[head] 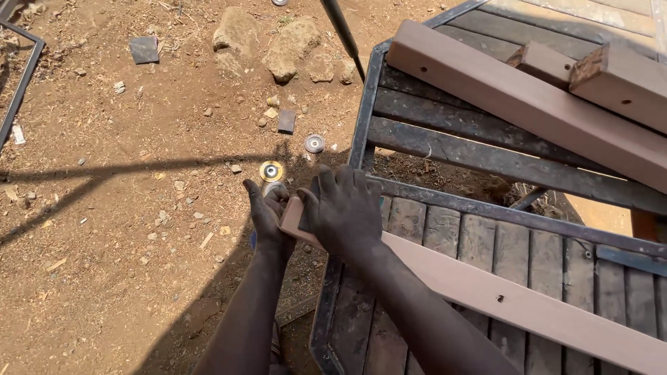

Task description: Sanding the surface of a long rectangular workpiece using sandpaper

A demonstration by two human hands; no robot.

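A long pinkish-brown plank (528, 312) lies slantwise across a metal-framed work table (486, 167), its near end jutting past the table's left edge. My right hand (344, 208) is clamped over that end from above. My left hand (267, 215) presses against the plank's end face from the left, fingers curled; whether it holds something small there is hidden.
A second long plank (514, 97) and two short wood blocks (618, 76) lie at the table's far side. On the dirt ground are two round discs (271, 171), rocks (288, 45), small flat scraps and a metal frame (21, 76) at far left.
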